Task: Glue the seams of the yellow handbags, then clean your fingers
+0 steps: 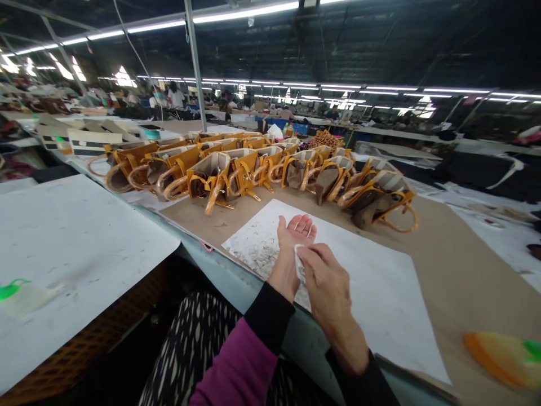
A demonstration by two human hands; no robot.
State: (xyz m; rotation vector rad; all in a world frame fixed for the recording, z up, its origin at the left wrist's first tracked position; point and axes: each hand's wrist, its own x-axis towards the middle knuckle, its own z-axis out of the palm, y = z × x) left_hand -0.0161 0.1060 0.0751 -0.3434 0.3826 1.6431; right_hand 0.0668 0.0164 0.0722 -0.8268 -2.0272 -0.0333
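My left hand (295, 232) is held palm up over the table, fingers stretched out and slightly curled, with nothing in it. Close beside its wrist, my right hand (327, 276) pinches a small white scrap (299, 258), perhaps cloth or paper, against or near the base of the left palm. Beneath both hands lies a white sheet (372, 282), marked with dark specks and smudges at its left end. Beyond it, several yellow-brown handbags (240, 169) with looped handles and dark linings stand in rows.
Brown board (473, 265) covers the table under the sheet. An orange bottle with a green cap (494, 355) lies at the right. On the left, another white-topped table (84, 225) holds a green-capped bottle (25, 299). A metal pole (195, 67) rises behind the bags; people work farther back.
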